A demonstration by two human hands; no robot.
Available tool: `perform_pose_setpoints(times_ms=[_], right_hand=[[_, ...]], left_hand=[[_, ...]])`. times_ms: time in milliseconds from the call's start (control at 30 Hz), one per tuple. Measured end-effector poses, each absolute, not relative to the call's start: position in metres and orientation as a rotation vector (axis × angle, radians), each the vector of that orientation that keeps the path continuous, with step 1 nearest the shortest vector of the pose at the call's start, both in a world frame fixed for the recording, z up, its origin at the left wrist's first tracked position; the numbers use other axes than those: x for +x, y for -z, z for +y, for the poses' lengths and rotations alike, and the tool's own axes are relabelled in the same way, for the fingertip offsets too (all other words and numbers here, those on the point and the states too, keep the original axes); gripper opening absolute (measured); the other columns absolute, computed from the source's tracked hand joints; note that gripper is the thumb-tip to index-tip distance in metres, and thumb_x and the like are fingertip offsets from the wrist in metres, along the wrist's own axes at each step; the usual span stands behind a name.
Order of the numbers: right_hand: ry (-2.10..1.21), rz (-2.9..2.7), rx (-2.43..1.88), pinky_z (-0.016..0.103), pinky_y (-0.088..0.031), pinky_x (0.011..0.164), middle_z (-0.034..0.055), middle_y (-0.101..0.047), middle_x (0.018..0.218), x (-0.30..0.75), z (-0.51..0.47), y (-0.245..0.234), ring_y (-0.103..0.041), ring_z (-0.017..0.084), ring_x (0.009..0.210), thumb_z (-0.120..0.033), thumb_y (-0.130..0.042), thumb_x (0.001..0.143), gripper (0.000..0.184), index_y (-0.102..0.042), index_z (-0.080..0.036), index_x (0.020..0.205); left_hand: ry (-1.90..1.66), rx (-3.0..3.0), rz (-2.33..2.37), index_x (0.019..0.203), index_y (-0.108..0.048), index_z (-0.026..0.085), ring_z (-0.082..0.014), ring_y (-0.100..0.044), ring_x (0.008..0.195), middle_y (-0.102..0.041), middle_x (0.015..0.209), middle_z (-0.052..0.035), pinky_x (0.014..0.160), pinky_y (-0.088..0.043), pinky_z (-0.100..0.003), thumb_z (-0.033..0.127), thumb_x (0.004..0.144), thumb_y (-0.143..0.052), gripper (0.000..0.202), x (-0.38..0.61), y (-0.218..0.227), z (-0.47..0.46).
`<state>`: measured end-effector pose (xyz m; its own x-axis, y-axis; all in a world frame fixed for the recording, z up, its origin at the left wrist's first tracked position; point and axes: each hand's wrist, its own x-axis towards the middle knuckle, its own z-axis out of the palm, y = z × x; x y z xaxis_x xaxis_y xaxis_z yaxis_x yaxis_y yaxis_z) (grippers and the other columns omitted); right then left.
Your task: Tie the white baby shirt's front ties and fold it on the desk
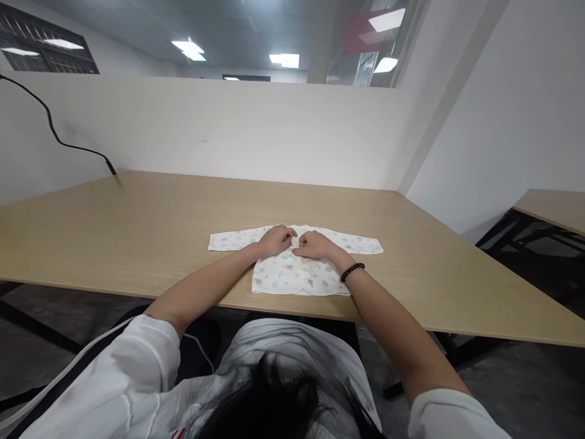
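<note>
Fingers: and we're right in on it, the left fingers (pixel 286 232) and right fingers (pixel 302 239) curled narrow, tips almost meeting at the middle of the cloth; whether they're pinching it or only pressing, we can't tell from here.

Hands: the left hand (pixel 275 240) and right hand (pixel 316 246) sit knuckles-up, side by side, just apart, both resting on the garment.

Garment: we've got a white baby top (pixel 278 272) with a small green print, lying flat and face-up on the counter, right under both hands, its sleeves stretched straight out to either side.

Sleeves: the left sleeve (pixel 233 239) ends in a cuff well out past the left hand, and the right sleeve (pixel 361 244) reaches just as far the other way.

Near edge: look at that hem, sitting just beside the counter's front edge, with only a thin strip of wood between them.

Counter: the pale wood-grain counter (pixel 123 231) runs on well past both cuffs, plenty of room left and right, and a long stretch ahead up to the far edge.

Wrists: a black bead bracelet (pixel 351 272) circles the right wrist, and both forearms lie angled in over the front edge.

Beyond: a white partition (pixel 205 128) stands along the far edge, with a black cable (pixel 59 131) hanging down at its left end.
</note>
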<state>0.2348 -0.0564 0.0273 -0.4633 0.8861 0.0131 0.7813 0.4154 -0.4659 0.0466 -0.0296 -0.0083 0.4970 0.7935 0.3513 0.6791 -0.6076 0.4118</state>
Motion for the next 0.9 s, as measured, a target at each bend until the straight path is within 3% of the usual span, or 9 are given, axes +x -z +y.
perform_pose_setpoints(times_ms=[167,367,500,600,800,900], right_hand=[[-0.614,-2.436,-1.414,0.025,-0.029,0.05,-0.0036,-0.053,0.055,0.239,-0.057,-0.029,-0.044,0.012,0.053,-0.028,-0.066,0.063,0.02,-0.049,-0.021,0.054],[-0.673,-2.405,-1.479,0.024,-0.034,0.052,-0.0023,-0.061,0.059,0.24,-0.059,-0.035,-0.052,0.013,0.056,-0.021,-0.064,0.063,0.009,-0.056,-0.02,0.067],[-0.77,-2.423,-1.506,0.024,-0.036,0.052,-0.004,-0.058,0.056,0.245,-0.059,-0.039,-0.053,0.014,0.053,-0.02,-0.059,0.067,0.015,-0.055,-0.021,0.081],[-0.826,-2.453,-1.473,0.023,-0.035,0.05,-0.0047,-0.058,0.065,0.251,-0.057,-0.04,-0.052,0.013,0.054,-0.018,-0.062,0.064,0.027,-0.051,-0.022,0.088],[-0.754,-2.566,-1.352,0.023,-0.029,0.05,-0.0059,-0.051,0.072,0.255,-0.054,-0.039,-0.042,0.01,0.057,-0.017,-0.069,0.057,0.032,-0.045,-0.022,0.077],[-0.747,-2.573,-1.37,0.023,-0.031,0.051,-0.0051,-0.053,0.072,0.254,-0.055,-0.041,-0.045,0.011,0.059,-0.017,-0.069,0.058,0.028,-0.049,-0.022,0.077]], left_hand=[[-0.701,2.576,1.29,0.105,-0.075,0.018,-0.024,-0.064,0.094,-0.07,0.095,-0.0087,0.085,-0.048,-0.032,0.018,0.084,-0.052,0.031,0.046,0.007,-0.028],[-0.709,2.546,1.327,0.095,-0.076,0.019,-0.0234,-0.065,0.089,-0.072,0.093,-0.0072,0.076,-0.048,-0.031,0.025,0.085,-0.051,0.027,0.049,0.003,-0.031],[-0.726,2.47,1.383,0.091,-0.074,0.017,-0.0213,-0.064,0.079,-0.072,0.09,-0.0072,0.069,-0.046,-0.029,0.024,0.08,-0.054,0.024,0.051,0.002,-0.033],[-0.826,2.394,1.366,0.087,-0.07,0.017,-0.0191,-0.062,0.074,-0.071,0.084,-0.0054,0.064,-0.043,-0.027,0.024,0.077,-0.055,0.019,0.05,-0.001,-0.035],[-0.764,2.349,1.005,0.063,-0.058,0.018,-0.0123,-0.048,0.055,-0.055,0.058,0.0029,0.055,-0.036,-0.024,0.025,0.073,-0.057,0.013,0.051,-0.007,-0.047],[-0.689,2.35,0.951,0.061,-0.059,0.018,-0.0117,-0.046,0.054,-0.054,0.057,0.0034,0.054,-0.034,-0.024,0.026,0.071,-0.06,0.013,0.053,-0.01,-0.052]])
